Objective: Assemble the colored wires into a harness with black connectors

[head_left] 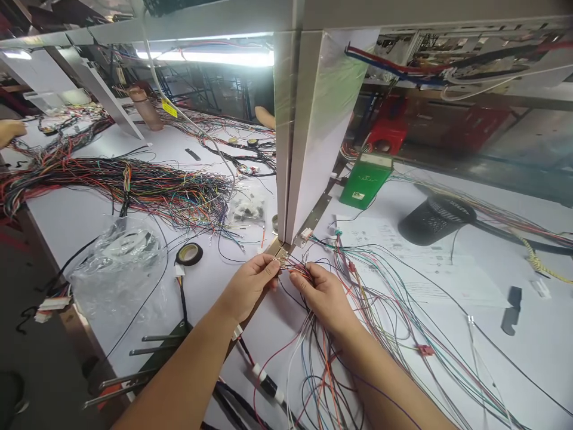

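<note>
Both hands meet right in the middle of the bench. The left hand [251, 285] has thumb and fingertips pinched together on a small pale connector [283, 258], and the right hand [323, 294] is pinched shut on the thin coloured wires [301, 272] that run into it, fingertips of the two hands almost touching. From under the right hand the loose wire bundle [358, 322] fans out toward the camera and off to the right in red, green, blue, white and orange, draped over the white table [80, 215].

Straight behind the connector, pretty much touching it, is the foot of a shiny metal upright [290, 149], which blocks the view of whatever is past it. Just left of the hands sits a roll of black tape [188, 254], then a crumpled clear plastic bag [117, 257]. Further back-left is a big tangled wire heap [134, 185] and a small bag of white parts [245, 208].

To the right of the upright: a green box [364, 182], a printed paper sheet [403, 263] lying under some of the wires, a black mesh cup [436, 219] on its side, and a black tool [513, 309] well apart near the right edge. Someone else's hand [9, 131] pokes in at far left.
</note>
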### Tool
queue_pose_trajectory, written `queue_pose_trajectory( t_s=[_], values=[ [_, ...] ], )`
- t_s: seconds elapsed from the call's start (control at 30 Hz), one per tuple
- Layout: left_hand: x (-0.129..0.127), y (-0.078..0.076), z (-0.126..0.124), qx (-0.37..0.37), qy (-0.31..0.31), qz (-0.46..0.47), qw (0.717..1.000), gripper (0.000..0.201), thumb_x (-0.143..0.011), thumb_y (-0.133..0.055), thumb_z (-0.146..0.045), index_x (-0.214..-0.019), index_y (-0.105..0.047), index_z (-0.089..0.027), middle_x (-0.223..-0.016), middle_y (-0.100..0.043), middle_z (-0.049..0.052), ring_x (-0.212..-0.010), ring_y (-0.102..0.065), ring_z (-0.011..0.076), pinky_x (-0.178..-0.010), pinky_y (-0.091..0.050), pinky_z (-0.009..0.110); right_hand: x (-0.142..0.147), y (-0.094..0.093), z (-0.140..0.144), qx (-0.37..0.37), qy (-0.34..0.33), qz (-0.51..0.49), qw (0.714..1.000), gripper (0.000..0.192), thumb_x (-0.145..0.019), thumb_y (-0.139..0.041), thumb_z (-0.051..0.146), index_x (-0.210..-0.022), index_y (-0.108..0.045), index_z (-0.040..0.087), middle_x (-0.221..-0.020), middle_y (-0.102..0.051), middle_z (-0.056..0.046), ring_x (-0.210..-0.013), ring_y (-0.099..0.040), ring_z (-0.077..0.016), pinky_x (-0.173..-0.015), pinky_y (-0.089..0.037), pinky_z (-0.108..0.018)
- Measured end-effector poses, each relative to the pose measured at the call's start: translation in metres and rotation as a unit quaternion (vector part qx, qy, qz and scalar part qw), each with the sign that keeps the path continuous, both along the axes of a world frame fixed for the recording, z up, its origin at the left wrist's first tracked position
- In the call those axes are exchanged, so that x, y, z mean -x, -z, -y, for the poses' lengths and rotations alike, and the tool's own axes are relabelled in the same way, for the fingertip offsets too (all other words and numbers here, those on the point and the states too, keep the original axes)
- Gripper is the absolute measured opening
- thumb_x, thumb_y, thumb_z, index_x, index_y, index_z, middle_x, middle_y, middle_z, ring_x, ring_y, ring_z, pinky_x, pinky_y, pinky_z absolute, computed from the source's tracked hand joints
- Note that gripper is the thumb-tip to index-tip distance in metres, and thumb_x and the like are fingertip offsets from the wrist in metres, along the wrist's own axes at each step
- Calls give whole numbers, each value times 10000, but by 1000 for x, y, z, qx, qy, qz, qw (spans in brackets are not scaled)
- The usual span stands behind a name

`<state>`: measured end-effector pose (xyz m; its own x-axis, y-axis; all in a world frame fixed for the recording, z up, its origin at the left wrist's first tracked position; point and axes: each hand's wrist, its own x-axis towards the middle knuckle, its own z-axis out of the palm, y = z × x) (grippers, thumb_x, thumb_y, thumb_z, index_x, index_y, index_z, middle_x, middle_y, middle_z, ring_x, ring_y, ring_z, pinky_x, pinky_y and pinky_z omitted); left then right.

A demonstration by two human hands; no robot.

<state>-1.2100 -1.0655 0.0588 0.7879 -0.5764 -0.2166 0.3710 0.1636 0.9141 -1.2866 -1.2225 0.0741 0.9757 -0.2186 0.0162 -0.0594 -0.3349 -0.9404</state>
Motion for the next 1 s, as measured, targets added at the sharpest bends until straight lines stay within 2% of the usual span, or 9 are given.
queue_pose_trajectory(
  t_s=[0.17, 0.23, 0.43, 0.5, 0.63, 0.8, 1.0],
  values=[
    [1, -2, 0, 15, 24, -19, 999, 254, -811, -669, -407, -868, -629, -162, -793, -581, -3, -630, -470, 79, -632, -396, 228, 0, -1, 1, -109, 5, 0, 994, 262, -820, -609, 435, -765, -545, 187, -684, -480, 32, -630, -414, -118, -577, -361, -230],
    [1, -2, 0, 10, 25, -20, 999, 248, -820, -663, -402, -879, -629, -164, -791, -580, -4, -640, -476, 80, -641, -396, 228, 0, -2, 1, -121, 12, -7, 993, 267, -810, -621, 434, -763, -554, 181, -682, -481, 31, -626, -410, -115, -574, -355, -230],
    [3, -6, 1, 46, 29, -67, 996, 242, -800, -689, -368, -873, -634, -144, -781, -575, 9, -654, -528, 102, -642, -412, 255, -1, -1, 2, -110, 50, -30, 992, 292, -800, -627, 454, -739, -543, 181, -656, -452, 42, -602, -382, -108, -562, -334, -228],
    [3, -8, 1, 76, 22, -79, 994, 257, -789, -703, -326, -961, -642, -146, -834, -588, 21, -690, -548, 115, -671, -429, 272, 0, 0, 2, -107, 66, -29, 992, 288, -805, -623, 457, -755, -554, 182, -672, -471, 38, -616, -397, -111, -580, -345, -229],
    [2, -7, 1, 105, 2, -102, 989, 393, -780, -716, -229, -1151, -587, -235, -877, -595, 0, -707, -567, 110, -681, -415, 264, -1, 3, 4, -116, 69, -22, 991, 274, -815, -612, 453, -782, -562, 186, -696, -499, 25, -625, -405, -118, -566, -340, -229],
    [0, -4, -1, 110, 15, -119, 987, 309, -796, -701, -238, -1089, -635, -168, -961, -605, 44, -722, -562, 102, -688, -404, 250, 0, 6, 5, -94, 77, -22, 992, 279, -824, -605, 457, -777, -540, 190, -679, -467, 36, -618, -381, -114, -572, -337, -231],
    [0, -2, -2, 125, 32, -130, 983, 320, -817, -677, -219, -1131, -625, -180, -1011, -597, 50, -760, -572, 112, -721, -419, 261, 2, 5, 5, -40, 74, -26, 996, 293, -832, -578, 463, -732, -505, 197, -653, -437, 45, -600, -366, -113, -557, -325, -234]
  ],
)
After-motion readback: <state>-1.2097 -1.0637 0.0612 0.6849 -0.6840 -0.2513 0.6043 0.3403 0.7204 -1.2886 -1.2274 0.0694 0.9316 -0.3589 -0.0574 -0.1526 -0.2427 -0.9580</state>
